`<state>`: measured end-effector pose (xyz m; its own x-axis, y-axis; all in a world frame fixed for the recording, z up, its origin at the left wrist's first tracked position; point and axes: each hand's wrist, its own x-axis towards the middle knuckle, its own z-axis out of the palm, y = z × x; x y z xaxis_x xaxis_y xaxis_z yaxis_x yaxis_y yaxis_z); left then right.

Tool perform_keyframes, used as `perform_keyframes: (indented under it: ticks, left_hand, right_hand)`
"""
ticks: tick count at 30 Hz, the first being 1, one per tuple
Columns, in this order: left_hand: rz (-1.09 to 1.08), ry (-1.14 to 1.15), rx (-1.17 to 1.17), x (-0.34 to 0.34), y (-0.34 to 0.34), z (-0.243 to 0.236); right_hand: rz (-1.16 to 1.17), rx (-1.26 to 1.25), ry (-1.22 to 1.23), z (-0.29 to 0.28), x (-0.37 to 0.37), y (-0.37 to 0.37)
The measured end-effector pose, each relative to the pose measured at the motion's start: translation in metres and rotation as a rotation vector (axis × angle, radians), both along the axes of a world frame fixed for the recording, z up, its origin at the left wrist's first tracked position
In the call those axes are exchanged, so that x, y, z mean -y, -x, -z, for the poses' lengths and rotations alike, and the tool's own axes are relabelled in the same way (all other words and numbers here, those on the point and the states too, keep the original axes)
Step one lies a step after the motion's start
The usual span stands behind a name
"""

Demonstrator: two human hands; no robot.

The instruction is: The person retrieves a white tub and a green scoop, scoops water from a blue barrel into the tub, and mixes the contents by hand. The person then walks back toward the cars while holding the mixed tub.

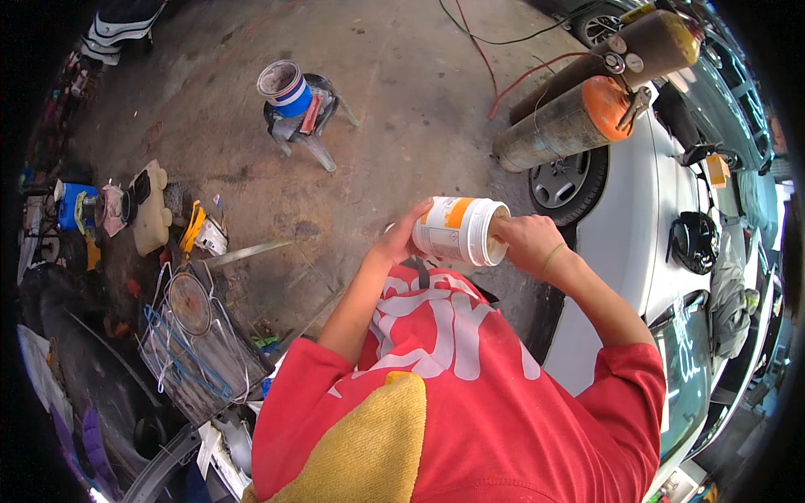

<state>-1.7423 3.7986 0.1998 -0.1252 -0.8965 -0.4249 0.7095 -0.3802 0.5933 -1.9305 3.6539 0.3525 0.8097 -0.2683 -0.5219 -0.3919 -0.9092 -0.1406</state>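
A white plastic tub (450, 241) with an orange and white label lies tilted in front of my chest, its open mouth toward the right. My left hand (404, 241) is wrapped round its base end. My right hand (533, 241), with a thin yellowish band at the wrist, reaches into the mouth. The fingers of that hand are inside the tub and hidden, so whether they hold anything does not show. Pale matter shows just inside the rim.
Ahead stands a small dark stool (317, 138) bearing a blue and white bucket (285, 88). Two gas cylinders (558, 126) with hoses lean beside a white car (616, 243) on my right. On the left are a mesh-covered panel (201, 352), a beige plastic container (151, 210) and clutter.
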Motion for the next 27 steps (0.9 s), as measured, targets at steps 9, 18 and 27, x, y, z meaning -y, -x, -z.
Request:
perform_keyframes:
  ticks: [9,18,27]
  left_hand:
    - [-0.063,-0.010,-0.064,0.035,-0.063,-0.024]
    - [-0.194,0.061,0.040,0.058,-0.070,-0.044]
    - [-0.250,-0.020,0.130,0.077,-0.057,-0.029]
  right_hand:
    - [-0.292,0.429,0.141,-0.012,0.049,-0.050]
    - [-0.200,0.335,0.172,-0.008,0.067,-0.062]
    - [-0.016,0.457,-0.225,-0.013,0.083,-0.043]
